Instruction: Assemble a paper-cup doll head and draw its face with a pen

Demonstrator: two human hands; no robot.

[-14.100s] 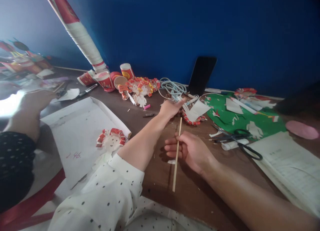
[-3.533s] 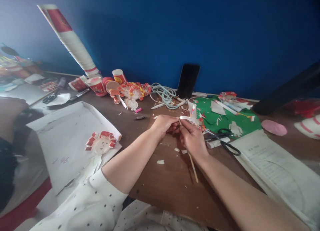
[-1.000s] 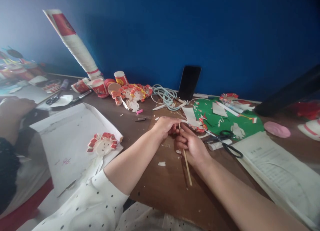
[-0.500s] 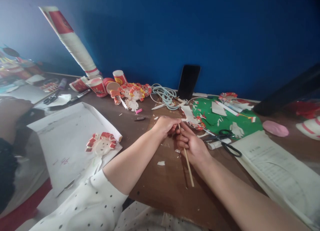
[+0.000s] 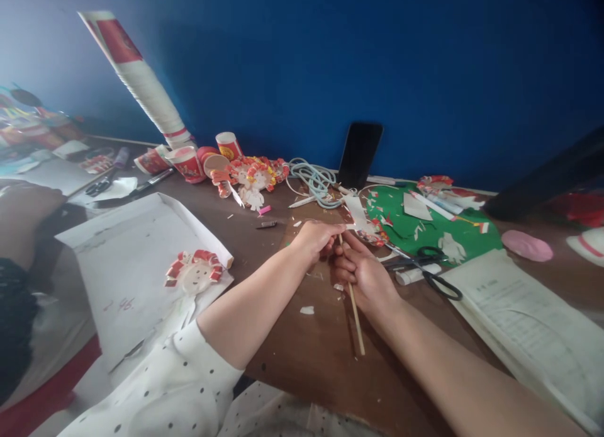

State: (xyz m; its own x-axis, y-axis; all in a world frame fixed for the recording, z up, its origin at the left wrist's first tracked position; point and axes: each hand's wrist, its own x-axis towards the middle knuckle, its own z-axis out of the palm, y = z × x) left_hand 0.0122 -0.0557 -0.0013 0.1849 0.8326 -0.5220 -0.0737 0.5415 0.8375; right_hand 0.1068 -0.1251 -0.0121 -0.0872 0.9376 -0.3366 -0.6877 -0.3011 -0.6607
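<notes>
My right hand (image 5: 365, 273) is closed around a thin wooden stick (image 5: 357, 320), which slants down toward the table's near edge. The fingers of my left hand (image 5: 318, 240) are pinched together at the stick's upper end. A small white strip (image 5: 350, 227) pokes out from those fingertips; its other end is hidden. Just beyond both hands lie a white paper piece (image 5: 357, 211) and a red-and-white paper cutout (image 5: 376, 234). Black-handled scissors (image 5: 431, 270) rest to the right of my right hand, beside a white tube (image 5: 415, 274).
A white box lid (image 5: 117, 261) with a lion-like paper cutout (image 5: 194, 276) is at left. Paper cups (image 5: 186, 163), a cable (image 5: 316, 182) and a phone (image 5: 361, 153) line the blue wall. A green sheet (image 5: 391, 220) and papers (image 5: 523, 323) lie right. Another person's arm (image 5: 28, 223) shows far left.
The whole view has shifted slightly, so things sit a little farther right. Both hands keep nearly the same hold at the stick.
</notes>
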